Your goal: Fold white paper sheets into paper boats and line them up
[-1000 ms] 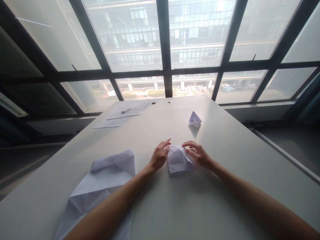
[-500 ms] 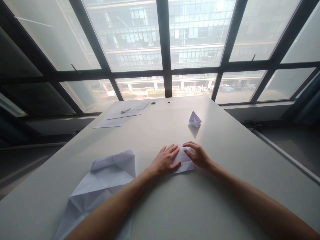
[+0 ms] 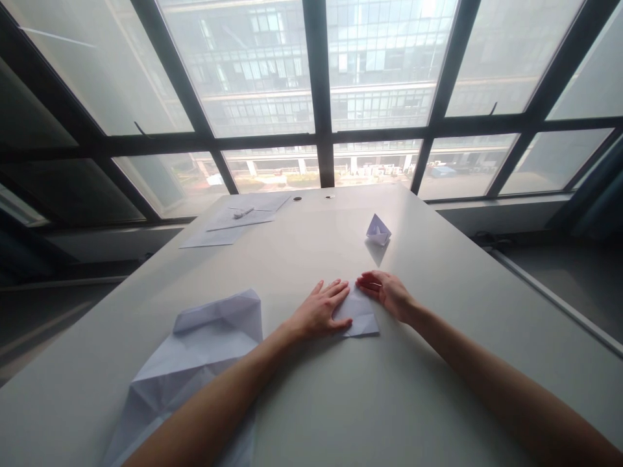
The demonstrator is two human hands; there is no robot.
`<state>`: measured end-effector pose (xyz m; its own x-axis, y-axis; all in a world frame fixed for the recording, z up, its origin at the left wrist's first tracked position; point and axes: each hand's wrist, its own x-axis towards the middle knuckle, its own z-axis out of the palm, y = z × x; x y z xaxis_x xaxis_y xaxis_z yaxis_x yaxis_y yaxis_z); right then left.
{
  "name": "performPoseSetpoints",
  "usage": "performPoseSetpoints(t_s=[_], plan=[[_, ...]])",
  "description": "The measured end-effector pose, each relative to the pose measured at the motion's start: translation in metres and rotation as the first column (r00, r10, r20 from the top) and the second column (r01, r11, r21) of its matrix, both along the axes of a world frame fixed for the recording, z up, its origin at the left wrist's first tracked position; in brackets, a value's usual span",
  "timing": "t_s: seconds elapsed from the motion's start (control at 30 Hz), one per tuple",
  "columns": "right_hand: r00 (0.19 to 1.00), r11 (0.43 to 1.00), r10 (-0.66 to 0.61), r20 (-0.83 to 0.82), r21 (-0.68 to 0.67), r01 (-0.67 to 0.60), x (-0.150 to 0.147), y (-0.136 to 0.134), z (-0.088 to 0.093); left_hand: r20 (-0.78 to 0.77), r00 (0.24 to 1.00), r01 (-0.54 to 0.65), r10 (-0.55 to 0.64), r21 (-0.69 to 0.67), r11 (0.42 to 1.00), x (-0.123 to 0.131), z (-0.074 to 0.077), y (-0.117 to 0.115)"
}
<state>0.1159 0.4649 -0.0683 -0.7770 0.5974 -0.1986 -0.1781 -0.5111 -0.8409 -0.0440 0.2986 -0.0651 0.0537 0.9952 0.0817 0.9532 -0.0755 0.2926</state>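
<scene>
A small folded sheet of white paper [image 3: 361, 315] lies flat on the white table. My left hand [image 3: 318, 310] rests across its left side, fingers spread and the thumb over its lower part. At the paper's upper right edge is my right hand [image 3: 387, 293], turned on its side with its fingers stretched out together and nothing seen in them. Whether its fingertips touch the paper I cannot tell. Beyond the hands stands a folded paper boat [image 3: 378, 231], its shadow falling toward me.
A large creased sheet of paper [image 3: 204, 344] lies at the left, partly behind my left forearm. Flat sheets [image 3: 219, 237] with a small white object [image 3: 243, 213] on top are at the table's far left. Windows with dark frames [image 3: 318, 97] rise behind the table [image 3: 311, 253].
My right hand has turned onto its side and its fingers have come together, uncovering more of the folded paper's right side. My left hand stays pressed on the paper.
</scene>
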Motion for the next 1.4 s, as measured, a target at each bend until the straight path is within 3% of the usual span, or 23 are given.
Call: performPoseSetpoints(t_s=[0.27,0.33,0.4,0.47,0.53,0.63,0.8,0.87,0.9,1.0,1.03,1.07,1.2,1.33,1.4], plan=[[0.998,0.998,-0.067,-0.007,0.009,0.067,-0.002,0.001,-0.001,0.001,1.0,-0.002,0.002,-0.001,1.0,0.001,0.001,0.001],[1.0,0.999,0.002,-0.03,0.037,-0.001,0.003,0.002,0.001,-0.005,1.0,-0.007,0.007,0.0,1.0,0.001,0.001,0.0],[0.98,0.979,0.197,-0.028,0.054,-0.196,0.01,0.005,0.004,-0.014,1.0,-0.012,0.012,0.006,1.0,0.0,0.0,0.0],[0.887,0.885,0.461,0.03,0.054,-0.462,0.018,0.009,0.008,-0.022,1.0,-0.014,0.015,0.012,1.0,0.0,-0.001,0.0],[0.767,0.767,0.632,0.113,0.047,-0.64,0.024,0.012,0.013,-0.029,0.999,-0.014,0.014,0.013,1.0,0.0,-0.002,0.0],[0.651,0.664,0.728,0.214,0.018,-0.748,0.029,0.017,0.017,-0.037,0.999,-0.019,0.019,0.011,1.0,0.001,-0.003,0.0],[0.549,0.581,0.782,0.294,-0.026,-0.814,0.032,0.026,0.017,-0.038,0.999,-0.018,0.018,0.001,1.0,0.001,-0.003,0.001],[0.577,0.601,0.758,0.303,0.016,-0.799,0.033,0.028,0.017,-0.045,0.999,-0.018,0.018,-0.012,1.0,0.001,-0.002,0.001],[0.627,0.64,0.723,0.289,0.061,-0.766,0.033,0.028,0.017,-0.052,0.999,-0.019,0.018,-0.016,1.0,0.001,-0.001,0.002],[0.851,0.824,0.512,0.113,0.216,-0.524,0.033,0.025,0.018,-0.071,0.997,-0.009,0.008,-0.015,1.0,0.001,0.0,0.002],[0.886,0.859,0.461,0.055,0.222,-0.461,0.032,0.023,0.018,-0.072,0.997,-0.003,0.002,-0.016,1.0,0.001,0.001,0.002],[0.893,0.873,0.448,0.03,0.199,-0.445,0.03,0.021,0.019,-0.068,0.998,0.002,-0.004,-0.019,1.0,0.0,0.001,0.002],[0.835,0.842,0.537,0.122,-0.026,-0.538,0.023,0.014,0.016,-0.039,0.999,0.013,-0.014,-0.031,0.999,0.0,0.001,0.003],[0.942,0.946,0.305,0.136,-0.158,-0.284,0.015,0.016,0.012,-0.028,1.0,0.013,-0.013,-0.027,1.0,0.0,0.0,0.003],[0.976,0.965,0.201,0.087,-0.188,-0.182,0.011,0.019,0.009,-0.033,0.999,0.009,-0.01,-0.026,1.0,0.0,0.0,0.004]])
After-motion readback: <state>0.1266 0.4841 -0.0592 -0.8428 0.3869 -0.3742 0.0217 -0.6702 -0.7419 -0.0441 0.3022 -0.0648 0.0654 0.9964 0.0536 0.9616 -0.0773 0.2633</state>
